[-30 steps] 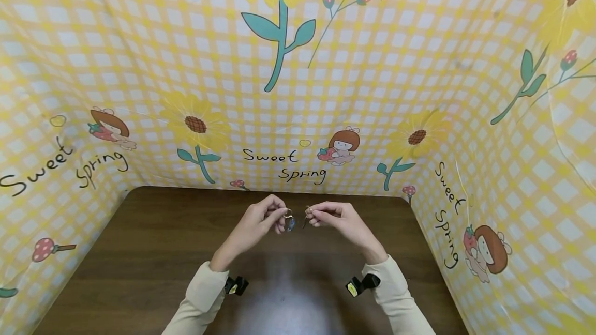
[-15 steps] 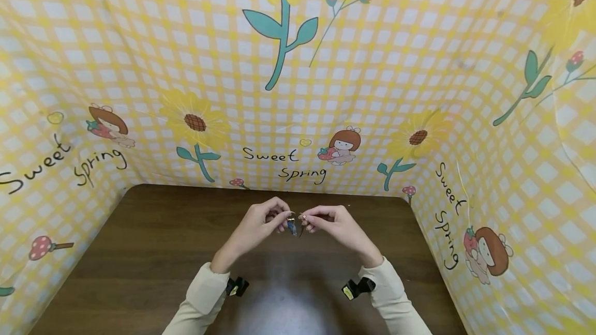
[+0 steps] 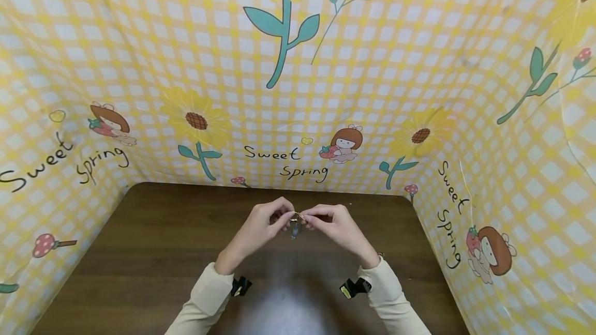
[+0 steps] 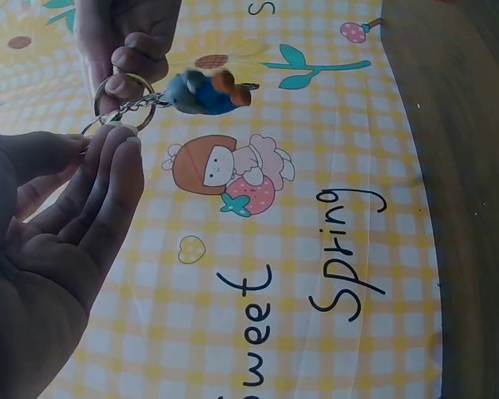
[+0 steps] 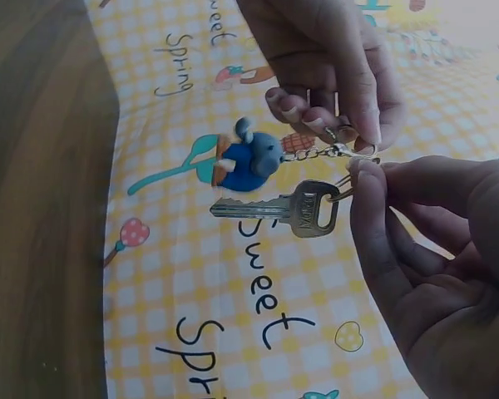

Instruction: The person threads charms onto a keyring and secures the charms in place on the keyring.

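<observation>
Both hands meet fingertip to fingertip above the table. My left hand (image 3: 262,225) pinches the metal clasp end of a keychain (image 5: 254,160), whose blue and grey animal figure dangles from a short chain (image 5: 303,155). In my right hand (image 3: 336,225), thumb and fingers pinch a metal key ring (image 4: 147,116). From that ring a silver key (image 5: 312,209) hangs beside the figure. The clasp and the ring come together at the fingertips; whether they are linked, I cannot tell. In the head view the figure and key are small and overlap.
A dark brown wooden table (image 3: 163,252) lies below the hands. Yellow checked cloth (image 3: 298,107) with flowers and printed lettering walls it at the back and both sides. A black wrist camera (image 3: 356,288) sits at the right sleeve, another wrist camera (image 3: 241,286) at the left.
The hands have come together from a small gap. The right hand has moved left with the key ring, and the left hand slightly right with the keychain, until the two pieces meet.
</observation>
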Motion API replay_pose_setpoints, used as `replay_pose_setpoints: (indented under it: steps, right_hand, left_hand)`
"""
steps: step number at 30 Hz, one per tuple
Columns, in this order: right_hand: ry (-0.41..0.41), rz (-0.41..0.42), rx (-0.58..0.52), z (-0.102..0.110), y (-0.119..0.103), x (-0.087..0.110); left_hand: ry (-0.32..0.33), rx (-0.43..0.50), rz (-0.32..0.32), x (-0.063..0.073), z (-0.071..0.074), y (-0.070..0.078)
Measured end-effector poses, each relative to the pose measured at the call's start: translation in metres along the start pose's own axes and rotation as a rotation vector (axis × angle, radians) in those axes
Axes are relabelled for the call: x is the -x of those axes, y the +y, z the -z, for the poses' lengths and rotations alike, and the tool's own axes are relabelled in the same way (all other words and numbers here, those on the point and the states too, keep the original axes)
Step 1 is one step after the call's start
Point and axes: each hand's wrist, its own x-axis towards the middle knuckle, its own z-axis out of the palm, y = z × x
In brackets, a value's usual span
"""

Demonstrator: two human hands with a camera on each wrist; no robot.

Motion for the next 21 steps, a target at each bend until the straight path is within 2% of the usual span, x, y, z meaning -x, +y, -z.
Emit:
replay_pose_setpoints:
  steps: [4, 9, 16, 21]
  right_hand:
    - [0.019, 0.047, 0.064, -0.0033, 0.0003, -0.0007]
    - [0.022, 0.045, 0.11, -0.0064, -0.0015, -0.0021]
    - [0.031, -0.001, 0.07, -0.0058, -0.0056, -0.0013]
    - [0.038, 0.028, 0.082, -0.0055, -0.0051, -0.001]
  left_hand:
    - [-0.009, -0.011, -0.024, 0.0, -0.0021, 0.0011]
    - [-0.034, -0.022, -0.037, -0.0006, -0.0039, 0.0063]
    - [0.042, -0.08, -0.042, -0.0014, -0.0012, 0.0066]
    - [0.052, -0.096, -0.057, -0.0025, -0.0007, 0.006]
